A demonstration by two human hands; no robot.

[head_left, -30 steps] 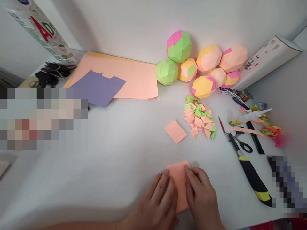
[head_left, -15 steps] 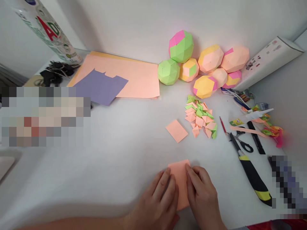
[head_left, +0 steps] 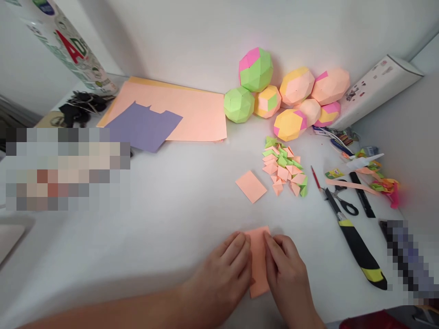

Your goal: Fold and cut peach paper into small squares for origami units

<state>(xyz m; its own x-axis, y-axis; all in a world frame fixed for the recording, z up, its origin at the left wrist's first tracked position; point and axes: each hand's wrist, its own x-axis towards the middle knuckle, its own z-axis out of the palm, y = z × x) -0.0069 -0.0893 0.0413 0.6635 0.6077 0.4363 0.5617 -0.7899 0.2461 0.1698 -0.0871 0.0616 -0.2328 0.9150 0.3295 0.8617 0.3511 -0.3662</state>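
A peach paper rectangle lies on the white table near its front edge, between my two hands. My left hand has its fingers bent together along the paper's left edge, gripping it near the upper left corner. On the other side, my right hand pinches the upper right edge between thumb and fingers. Just beyond lies a second flat peach paper piece. A heap of small folded paper units, peach and green, sits to the right of that piece.
Several faceted paper balls rest against the back wall. Large peach sheets lie at back left under a purple sheet. To the right are a black-and-yellow utility knife, scissors, a glue bottle and a white box.
My left hand's fingers have curled in and moved slightly up along the paper's left edge. My right hand keeps its pinch. The whole view has shifted slightly.
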